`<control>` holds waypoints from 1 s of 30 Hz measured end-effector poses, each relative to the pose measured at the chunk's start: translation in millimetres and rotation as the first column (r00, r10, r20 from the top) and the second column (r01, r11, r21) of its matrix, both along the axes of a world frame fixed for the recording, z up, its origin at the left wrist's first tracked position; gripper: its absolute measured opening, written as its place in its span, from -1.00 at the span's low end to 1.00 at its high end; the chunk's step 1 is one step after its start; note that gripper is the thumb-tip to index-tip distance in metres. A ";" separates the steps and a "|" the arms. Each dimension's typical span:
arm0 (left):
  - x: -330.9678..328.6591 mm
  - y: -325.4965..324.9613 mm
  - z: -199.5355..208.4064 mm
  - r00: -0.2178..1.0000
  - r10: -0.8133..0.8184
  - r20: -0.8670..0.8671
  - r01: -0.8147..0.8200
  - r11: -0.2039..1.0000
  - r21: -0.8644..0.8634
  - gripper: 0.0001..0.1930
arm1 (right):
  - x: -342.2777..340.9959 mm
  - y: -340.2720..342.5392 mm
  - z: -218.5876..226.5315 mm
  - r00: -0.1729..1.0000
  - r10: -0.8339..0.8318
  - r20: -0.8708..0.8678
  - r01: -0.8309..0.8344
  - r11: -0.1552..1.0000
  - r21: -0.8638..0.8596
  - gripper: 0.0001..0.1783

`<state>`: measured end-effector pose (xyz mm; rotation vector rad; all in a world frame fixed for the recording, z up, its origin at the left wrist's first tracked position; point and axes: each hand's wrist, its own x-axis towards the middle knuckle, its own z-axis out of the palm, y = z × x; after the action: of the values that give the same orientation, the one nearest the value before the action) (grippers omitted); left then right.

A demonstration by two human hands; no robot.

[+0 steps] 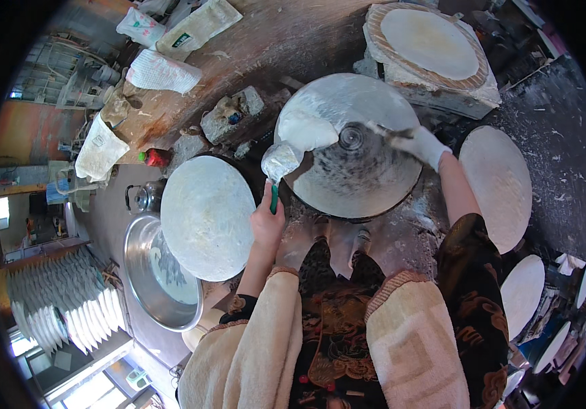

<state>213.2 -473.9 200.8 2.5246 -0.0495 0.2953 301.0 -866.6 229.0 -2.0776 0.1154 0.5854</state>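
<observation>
My left hand is closed round the green handle of a metal ladle. The ladle tips at the left side of a large round griddle, and white batter lies on the surface beside it. A pale film coats the far part of the griddle, while its middle and near part look darker and streaked. My right hand, in a white glove, reaches over the griddle's right side. Its fingers are closed on a thin flat tool that is blurred, so its exact kind does not show.
A white round disc stands left of the griddle, above a steel basin holding whitish liquid. Nearby are a kettle and a red bottle. Another white disc lies right; a round board rests on a block behind.
</observation>
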 end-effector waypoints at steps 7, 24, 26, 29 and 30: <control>-48.6 1.9 -1.7 0.994 0.038 -0.107 -0.047 0.996 -0.078 -0.49 | -5.4 -14.4 3.6 0.956 0.229 -0.184 -0.235 0.972 -0.011 -0.53; -83.8 -10.6 28.4 0.871 -0.410 -0.273 0.355 0.907 -0.227 -0.51 | 80.4 -55.5 13.5 0.935 0.289 -0.203 -0.310 0.947 -0.080 -0.72; -86.9 -10.0 25.3 0.835 -0.457 -0.308 0.385 0.884 -0.266 -0.46 | 86.9 -19.6 23.0 0.916 0.258 -0.308 -0.243 0.966 0.086 -0.69; -73.9 -15.9 37.2 0.866 -0.435 -0.247 0.317 0.859 -0.402 -0.44 | 77.8 -12.2 10.2 0.896 0.402 -0.189 -0.417 0.908 -0.044 -0.71; -67.1 -19.8 48.3 0.916 -0.394 -0.072 0.316 0.822 -0.473 -0.41 | 70.4 -7.8 20.8 0.853 0.406 -0.328 -0.446 0.893 -0.053 -0.71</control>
<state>146.1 -493.7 249.1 2.0094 -0.3454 -0.0591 371.4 -874.4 249.8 -2.1306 -0.1416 1.2068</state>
